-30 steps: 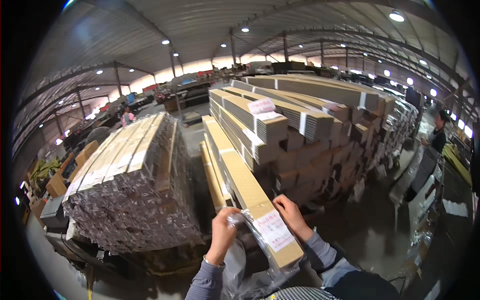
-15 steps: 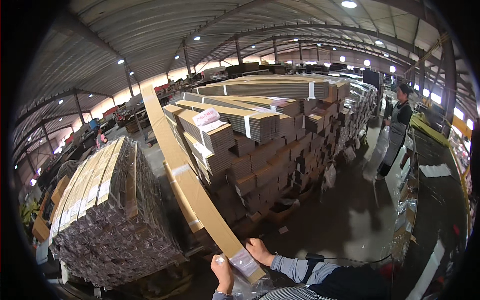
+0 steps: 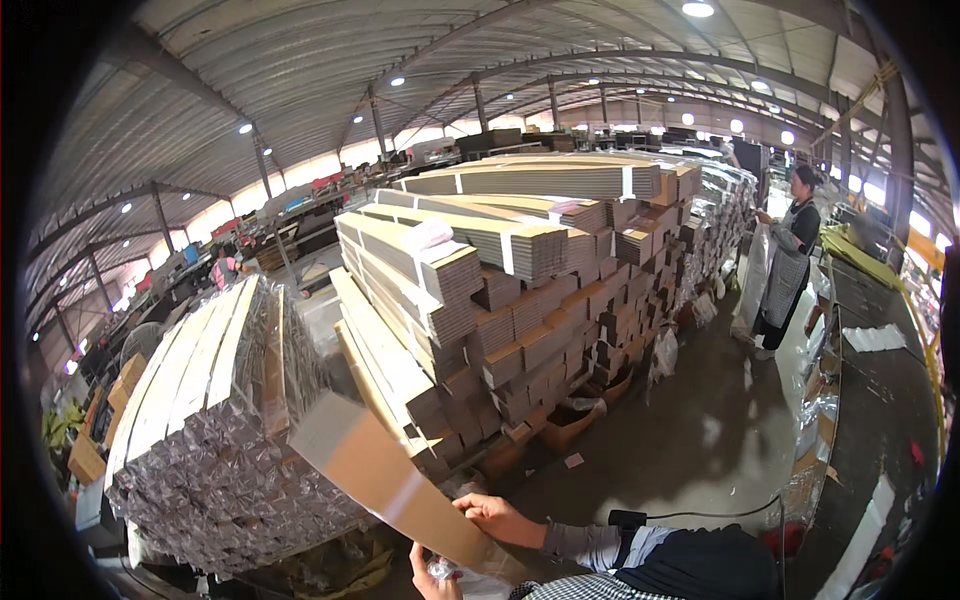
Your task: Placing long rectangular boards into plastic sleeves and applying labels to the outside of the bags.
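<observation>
A long flat brown cardboard strip (image 3: 385,475) with a pale band across it slants from the lower middle up to the left, its far end raised. My right hand (image 3: 500,520) is closed on the strip's right edge, the thumb on top. At the strip's lower left edge, my left hand (image 3: 430,578) has its fingers curled around crumpled clear plastic film (image 3: 441,568). More clear film lies near the strip's lower end, close to my checked clothing. The underside of the strip and some of my left fingers are hidden.
A high stack of bundled cardboard strips (image 3: 520,330) stands ahead. To the left is a pile of plastic-wrapped strips (image 3: 220,470). A co-worker (image 3: 790,260) stands at the far right with clear film, beside a long dark table (image 3: 875,380). Another person (image 3: 224,268) is far left.
The strip has swung off the stack toward me, its far end now nearer and lower in view. Both hands have moved slightly down and left. The co-worker has raised an arm.
</observation>
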Motion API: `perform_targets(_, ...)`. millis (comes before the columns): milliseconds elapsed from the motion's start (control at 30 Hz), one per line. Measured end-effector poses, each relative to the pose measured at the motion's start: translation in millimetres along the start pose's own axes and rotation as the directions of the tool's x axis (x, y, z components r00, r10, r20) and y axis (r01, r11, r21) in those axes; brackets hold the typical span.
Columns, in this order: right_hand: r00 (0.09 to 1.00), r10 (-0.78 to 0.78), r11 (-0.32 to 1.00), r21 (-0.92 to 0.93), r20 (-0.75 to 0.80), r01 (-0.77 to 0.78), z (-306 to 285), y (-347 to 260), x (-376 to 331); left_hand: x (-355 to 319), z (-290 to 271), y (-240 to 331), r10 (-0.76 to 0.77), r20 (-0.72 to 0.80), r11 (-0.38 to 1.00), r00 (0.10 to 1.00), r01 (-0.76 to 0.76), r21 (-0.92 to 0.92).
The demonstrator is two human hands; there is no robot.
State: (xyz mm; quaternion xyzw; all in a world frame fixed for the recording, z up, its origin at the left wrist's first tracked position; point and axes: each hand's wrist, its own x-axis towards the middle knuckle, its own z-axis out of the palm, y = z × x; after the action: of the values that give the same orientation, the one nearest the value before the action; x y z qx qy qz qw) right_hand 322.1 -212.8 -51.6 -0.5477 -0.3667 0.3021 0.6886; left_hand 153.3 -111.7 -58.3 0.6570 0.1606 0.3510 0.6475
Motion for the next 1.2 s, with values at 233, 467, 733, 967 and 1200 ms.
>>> perform_targets(233, 0.962, -0.272, 0.914, -0.322, -0.030, 0.249, 12.1, 84.0, -21.7, -21.7, -37.4, -50.8, -0.033, -0.022, 0.838, 0.999, 0.040, 0.544)
perform_targets(467, 0.982, 0.069, 0.922, -0.366, -0.175, -0.130, 28.3, 100.6, -24.3, -23.4, -58.3, -41.8, -0.163, 0.079, 0.816, 0.983, 0.090, 0.571)
perform_targets(733, 0.974, -0.028, 0.999, -0.034, -0.224, 0.021, 66.4, 93.6, -19.0, -4.3, -110.9, -41.0, -0.165, 0.403, 0.752, 0.900, -0.150, 0.642)
perform_targets(967, 0.987, 0.001, 0.821, -0.563, 0.163, 0.092, 94.9, 160.7, -74.5, 23.4, -127.1, 111.1, 0.105, 0.186, 0.728, 0.977, 0.052, -0.684)
perform_targets(1200, 0.973, -0.151, 0.926, -0.320, 0.176, 0.202, 122.2, 210.1, -36.7, 45.4, -149.9, 186.1, 0.288, -0.146, 0.466, 0.946, -0.272, -0.842)
